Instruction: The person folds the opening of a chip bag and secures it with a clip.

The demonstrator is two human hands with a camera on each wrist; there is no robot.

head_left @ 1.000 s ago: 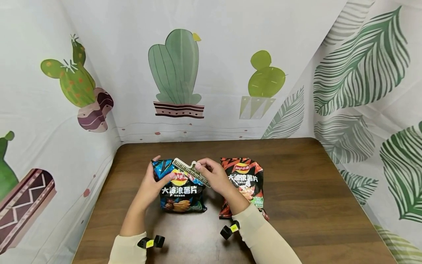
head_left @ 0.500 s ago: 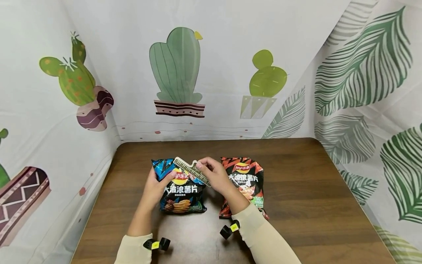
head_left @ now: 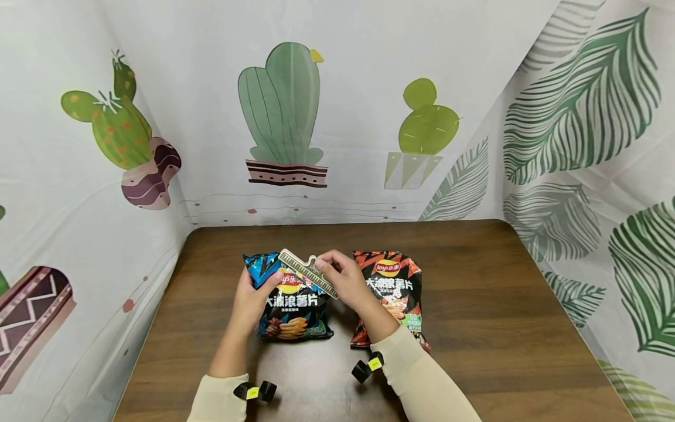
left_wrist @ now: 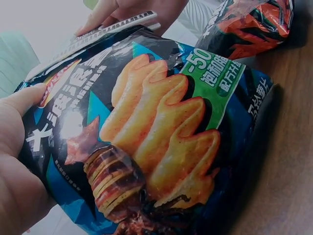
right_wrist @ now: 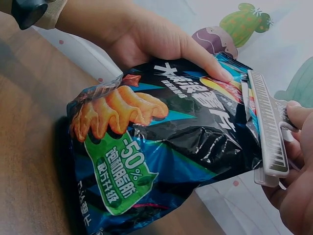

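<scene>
My left hand grips the upper left side of a blue and black bag of chips, its thumb on the printed front. In the right wrist view that thumb presses near the yellow logo. A pale bag clip with a toothed strip lies along the bag's top edge, sloping down to the right in the head view. My right hand pinches the clip by its handle, thumb in front. The clip's two strips show at its lower end in the right wrist view; how far the bag's edge sits between them I cannot tell.
A red and black bag of chips lies to the right, partly behind my right forearm. The brown wooden table meets a white cloth printed with cacti and leaves at the back and sides.
My left hand and forearm have shifted slightly right, and its fingertips above the bag have dropped out of sight behind it. The clip and right hand have barely moved.
</scene>
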